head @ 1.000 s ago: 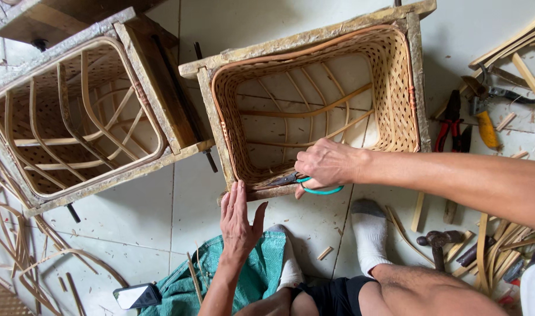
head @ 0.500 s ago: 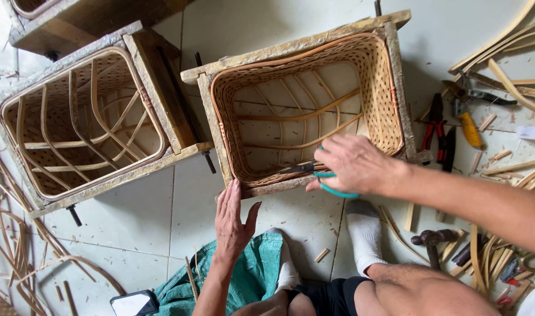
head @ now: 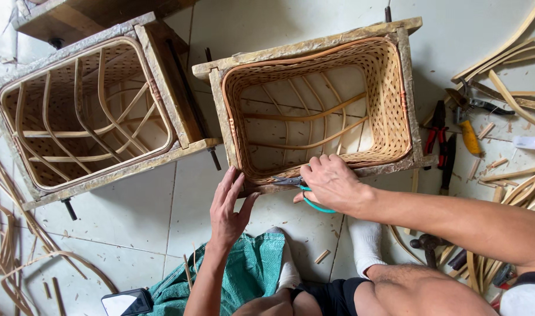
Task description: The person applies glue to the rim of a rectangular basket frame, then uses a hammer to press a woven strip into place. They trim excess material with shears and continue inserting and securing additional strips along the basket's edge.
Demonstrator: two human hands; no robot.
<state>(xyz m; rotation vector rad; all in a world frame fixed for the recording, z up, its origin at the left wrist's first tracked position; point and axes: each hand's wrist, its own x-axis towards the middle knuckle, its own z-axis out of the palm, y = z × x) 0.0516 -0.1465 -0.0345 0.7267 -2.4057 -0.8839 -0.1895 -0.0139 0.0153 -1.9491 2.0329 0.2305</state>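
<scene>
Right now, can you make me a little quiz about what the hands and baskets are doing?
1. True or false: the right hand holds scissors with teal handles at the near rim of the basket.
2. What does the left hand do? A) grips a hammer B) rests open against the wooden frame around the basket C) holds a phone
3. Fill in: the red-handled pliers lie on the floor to the ____ of the basket.

Key: 1 true; 2 B; 3 right
</scene>
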